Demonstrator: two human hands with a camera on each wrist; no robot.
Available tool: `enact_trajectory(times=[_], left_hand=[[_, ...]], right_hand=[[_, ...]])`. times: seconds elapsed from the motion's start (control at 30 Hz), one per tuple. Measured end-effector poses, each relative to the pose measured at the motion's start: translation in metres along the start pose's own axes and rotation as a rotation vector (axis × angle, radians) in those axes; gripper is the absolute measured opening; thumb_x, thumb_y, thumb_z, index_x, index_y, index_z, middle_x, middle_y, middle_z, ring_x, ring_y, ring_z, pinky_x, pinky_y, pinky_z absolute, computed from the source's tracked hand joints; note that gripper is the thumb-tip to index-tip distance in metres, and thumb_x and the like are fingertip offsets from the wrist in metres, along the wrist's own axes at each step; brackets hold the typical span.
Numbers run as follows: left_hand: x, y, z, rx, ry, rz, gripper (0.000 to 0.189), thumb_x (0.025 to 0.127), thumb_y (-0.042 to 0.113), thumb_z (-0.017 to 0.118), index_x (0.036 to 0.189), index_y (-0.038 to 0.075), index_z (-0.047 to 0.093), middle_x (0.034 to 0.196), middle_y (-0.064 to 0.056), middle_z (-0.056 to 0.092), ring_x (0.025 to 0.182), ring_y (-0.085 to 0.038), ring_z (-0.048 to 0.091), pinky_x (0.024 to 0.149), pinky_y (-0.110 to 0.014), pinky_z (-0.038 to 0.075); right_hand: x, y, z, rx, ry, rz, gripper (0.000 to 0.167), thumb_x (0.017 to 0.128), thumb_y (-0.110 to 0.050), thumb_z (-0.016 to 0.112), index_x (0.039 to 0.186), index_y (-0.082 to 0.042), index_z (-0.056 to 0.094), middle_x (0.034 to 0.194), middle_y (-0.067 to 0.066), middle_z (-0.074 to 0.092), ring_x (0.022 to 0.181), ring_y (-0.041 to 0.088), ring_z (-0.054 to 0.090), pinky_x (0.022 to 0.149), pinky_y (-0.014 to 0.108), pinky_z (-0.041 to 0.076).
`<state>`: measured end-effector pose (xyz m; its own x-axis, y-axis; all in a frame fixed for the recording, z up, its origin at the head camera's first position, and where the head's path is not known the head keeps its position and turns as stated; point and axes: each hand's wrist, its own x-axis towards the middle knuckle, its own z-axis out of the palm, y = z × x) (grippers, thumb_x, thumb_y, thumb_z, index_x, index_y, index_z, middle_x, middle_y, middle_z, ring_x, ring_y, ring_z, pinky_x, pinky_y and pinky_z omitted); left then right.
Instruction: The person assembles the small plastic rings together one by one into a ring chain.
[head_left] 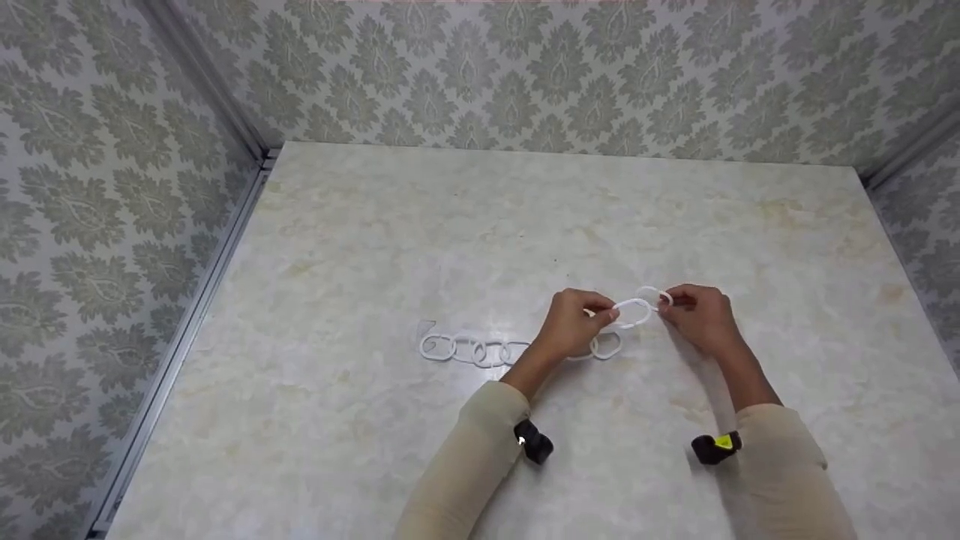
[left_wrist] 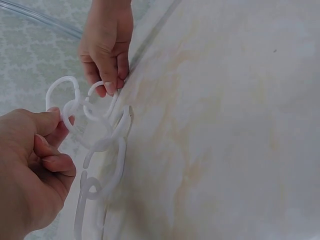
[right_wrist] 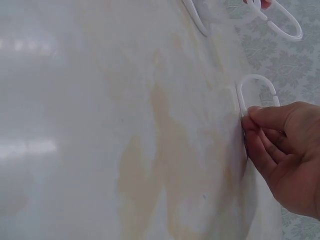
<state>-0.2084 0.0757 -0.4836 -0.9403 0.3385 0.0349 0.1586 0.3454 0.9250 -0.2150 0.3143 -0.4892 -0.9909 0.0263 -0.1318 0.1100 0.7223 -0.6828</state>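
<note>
A chain of white plastic links (head_left: 491,365) lies on the table, partly hidden behind my left forearm. My left hand (head_left: 574,322) pinches a raised white link (head_left: 634,302) between thumb and fingers; in the left wrist view more links of the chain (left_wrist: 120,167) hang below that hand. Just to the right, my right hand (head_left: 701,315) pinches a separate-looking white link (right_wrist: 257,76) by its side. A small gap shows in that link's ring. The two held links overlap in the head view but stand apart in the right wrist view.
The pale marbled table (head_left: 450,225) reaches back to a patterned wall (head_left: 510,75). A metal frame rail (head_left: 195,315) runs along its left edge. Black wrist devices are worn at the left sleeve (head_left: 465,442) and the right sleeve (head_left: 787,465).
</note>
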Motion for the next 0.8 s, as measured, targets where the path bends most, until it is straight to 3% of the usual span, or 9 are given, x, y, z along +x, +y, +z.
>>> enact_trajectory(times=[0.07, 0.17, 0.37, 0.63, 0.8], left_hand=[[0.000, 0.000, 0.000, 0.003, 0.005, 0.004, 0.014, 0.095, 0.011, 0.070, 0.102, 0.005, 0.080, 0.098, -0.007, 0.080, 0.086, -0.007, 0.068, 0.079, -0.017, 0.052], [-0.001, 0.000, -0.001, 0.000, 0.013, 0.011, 0.014, 0.095, 0.011, 0.070, 0.102, 0.005, 0.080, 0.099, -0.008, 0.080, 0.089, -0.010, 0.071, 0.081, -0.017, 0.052], [0.000, -0.001, -0.001, -0.003, 0.019, 0.021, 0.013, 0.095, 0.011, 0.070, 0.101, 0.004, 0.080, 0.098, -0.008, 0.080, 0.091, -0.012, 0.072, 0.081, -0.017, 0.052], [0.001, -0.002, -0.001, 0.005, 0.026, 0.023, 0.012, 0.095, 0.010, 0.071, 0.100, 0.004, 0.080, 0.097, -0.008, 0.080, 0.092, -0.013, 0.072, 0.082, -0.018, 0.053], [0.001, -0.002, -0.001, 0.013, 0.026, 0.011, 0.012, 0.095, 0.010, 0.070, 0.101, 0.005, 0.080, 0.097, -0.007, 0.080, 0.093, -0.012, 0.071, 0.084, -0.018, 0.053]], right_hand=[[-0.002, 0.000, -0.001, 0.063, -0.007, 0.006, 0.034, 0.096, -0.016, 0.070, 0.124, 0.003, 0.067, 0.117, 0.022, 0.072, 0.089, 0.000, 0.065, 0.072, 0.009, 0.048], [-0.005, 0.000, -0.004, 0.170, -0.009, 0.011, 0.034, 0.096, -0.016, 0.070, 0.122, 0.005, 0.064, 0.106, 0.011, 0.077, 0.081, -0.010, 0.064, 0.071, 0.011, 0.052], [-0.011, -0.001, -0.006, 0.331, -0.051, -0.010, 0.030, 0.098, -0.012, 0.067, 0.116, 0.011, 0.062, 0.083, -0.016, 0.072, 0.076, -0.004, 0.070, 0.070, 0.016, 0.058], [-0.012, -0.002, -0.002, 0.284, -0.169, -0.147, 0.024, 0.098, -0.006, 0.064, 0.112, 0.013, 0.068, 0.079, -0.015, 0.067, 0.066, 0.002, 0.060, 0.062, 0.020, 0.053], [-0.012, -0.003, 0.000, 0.283, -0.226, -0.161, 0.024, 0.101, -0.007, 0.061, 0.112, 0.014, 0.066, 0.076, -0.014, 0.063, 0.064, 0.004, 0.056, 0.059, 0.021, 0.050]])
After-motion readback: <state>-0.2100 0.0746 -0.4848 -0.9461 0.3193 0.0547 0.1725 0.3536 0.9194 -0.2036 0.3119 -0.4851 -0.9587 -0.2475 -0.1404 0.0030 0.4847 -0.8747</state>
